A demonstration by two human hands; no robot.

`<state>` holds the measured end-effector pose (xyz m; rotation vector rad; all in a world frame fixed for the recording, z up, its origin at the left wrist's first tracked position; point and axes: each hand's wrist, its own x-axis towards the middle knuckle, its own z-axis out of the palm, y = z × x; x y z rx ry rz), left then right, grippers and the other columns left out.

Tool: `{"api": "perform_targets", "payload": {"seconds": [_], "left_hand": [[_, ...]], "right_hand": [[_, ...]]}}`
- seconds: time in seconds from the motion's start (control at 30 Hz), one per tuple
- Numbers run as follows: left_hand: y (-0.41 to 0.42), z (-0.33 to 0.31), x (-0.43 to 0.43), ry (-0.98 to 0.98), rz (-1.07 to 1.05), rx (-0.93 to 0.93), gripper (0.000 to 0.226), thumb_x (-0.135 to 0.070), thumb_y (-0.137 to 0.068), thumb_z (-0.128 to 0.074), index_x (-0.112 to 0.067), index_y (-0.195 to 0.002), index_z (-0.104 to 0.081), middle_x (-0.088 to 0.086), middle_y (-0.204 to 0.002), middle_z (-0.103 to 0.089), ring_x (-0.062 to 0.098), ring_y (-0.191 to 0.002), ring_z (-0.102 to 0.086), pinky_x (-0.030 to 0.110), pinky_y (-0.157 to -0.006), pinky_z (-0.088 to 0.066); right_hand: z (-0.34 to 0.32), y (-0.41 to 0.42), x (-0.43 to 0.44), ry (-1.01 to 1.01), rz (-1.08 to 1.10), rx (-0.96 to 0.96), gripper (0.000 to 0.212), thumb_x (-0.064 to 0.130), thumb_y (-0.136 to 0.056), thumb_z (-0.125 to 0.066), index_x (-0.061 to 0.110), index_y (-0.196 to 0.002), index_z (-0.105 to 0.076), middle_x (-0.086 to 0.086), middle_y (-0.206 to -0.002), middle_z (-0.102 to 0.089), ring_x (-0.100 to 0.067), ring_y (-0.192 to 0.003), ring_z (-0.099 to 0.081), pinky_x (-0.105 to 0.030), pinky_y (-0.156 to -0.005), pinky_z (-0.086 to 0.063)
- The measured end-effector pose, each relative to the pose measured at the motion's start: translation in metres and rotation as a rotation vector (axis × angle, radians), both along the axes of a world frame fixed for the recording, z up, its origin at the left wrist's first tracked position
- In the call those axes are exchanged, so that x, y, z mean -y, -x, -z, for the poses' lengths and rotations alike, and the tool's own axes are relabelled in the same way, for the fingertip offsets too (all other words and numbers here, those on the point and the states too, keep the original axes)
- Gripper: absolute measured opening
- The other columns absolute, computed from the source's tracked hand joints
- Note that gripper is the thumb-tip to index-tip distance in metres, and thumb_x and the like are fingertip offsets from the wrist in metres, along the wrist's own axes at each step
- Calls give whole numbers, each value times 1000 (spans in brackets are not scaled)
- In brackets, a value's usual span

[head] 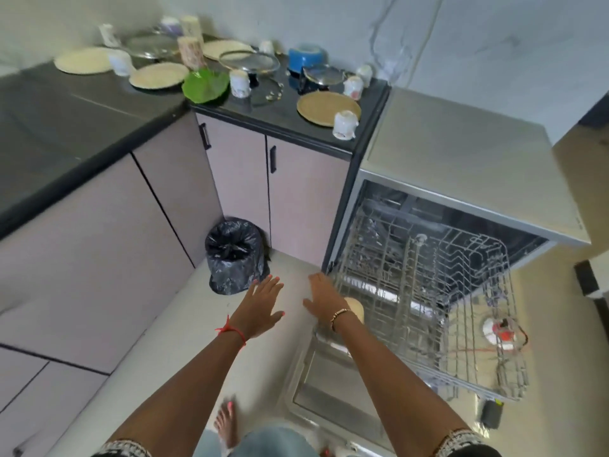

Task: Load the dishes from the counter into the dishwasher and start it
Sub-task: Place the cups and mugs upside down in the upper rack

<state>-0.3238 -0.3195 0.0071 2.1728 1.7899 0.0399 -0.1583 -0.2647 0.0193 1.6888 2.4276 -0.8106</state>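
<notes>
Counter [82, 107] w/ dishes [328, 108]; dishwasher rack [412, 291] out; L hand [263, 305], R hand [324, 301] empty.

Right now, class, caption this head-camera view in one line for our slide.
Open left hand and right hand hover beside the pulled-out dishwasher rack; plates, cups and lids sit on the counter.

The black counter [99, 103] carries beige plates [328, 108], white cups [345, 125], glass lids [249, 62], 1 green dish [205, 85] and 1 blue pot [307, 56].

Four beige plates [328, 108] on counter [99, 103], one green plate [205, 85], one blue pot [306, 57].
</notes>
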Motion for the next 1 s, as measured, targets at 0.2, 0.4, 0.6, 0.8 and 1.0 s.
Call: {"api": "perform_targets", "payload": {"seconds": [0.2, 0.4, 0.6, 0.8, 1.0], "left_hand": [[92, -20, -29, -49, -30, 23, 59, -35, -95, -48, -10, -145, -26, 3, -155, -18, 20, -145, -5, 30, -113, 10], [174, -42, -64, -75, -36, -99, 60, -38, -96, -42, -10, -146, -23, 4, -156, -15, 19, -145, -4, 37, -117, 0], [214, -59, -104, -126, -98, -17, 59, -36, -96, -44, -12, -145, -24, 1, -155, -16, 17, -145, -5, 33, -116, 5], [255, -58, -156, -113, -140, -27, 54, -35, -97, -40, -13, -144, -24, 0, -154, -18, 18, -145, -7, 36, -116, 2], [300, -59, -235, -91, -201, -75, 54, -35, -99, -36, -11, -145, -21, 2, -156, -14, 19, -145, -3, 37, -117, 1]], "right_hand": [[-17, 78, -40, 45, 21, 23, 51, 24, -93, -48, -1, -134, -31, -17, -142, -27, -30, -127, -35, -36, -105, -34], [-41, 158, -75, -13, 28, -91, 46, 20, -94, -47, -2, -132, -34, -16, -137, -31, -28, -126, -36, -31, -102, -32], [-56, 207, -114, -79, -8, -112, 43, 22, -94, -47, 1, -131, -37, -12, -138, -34, -27, -127, -37, -34, -104, -35], [-56, 244, -180, -80, -54, -113, 43, 22, -96, -44, -1, -132, -36, -13, -136, -35, -27, -127, -37, -35, -105, -34], [-54, 280, -268, -76, -85, -142, 43, 20, -96, -42, 0, -133, -34, -13, -138, -33, -26, -127, -37, -32, -103, -34]]}}
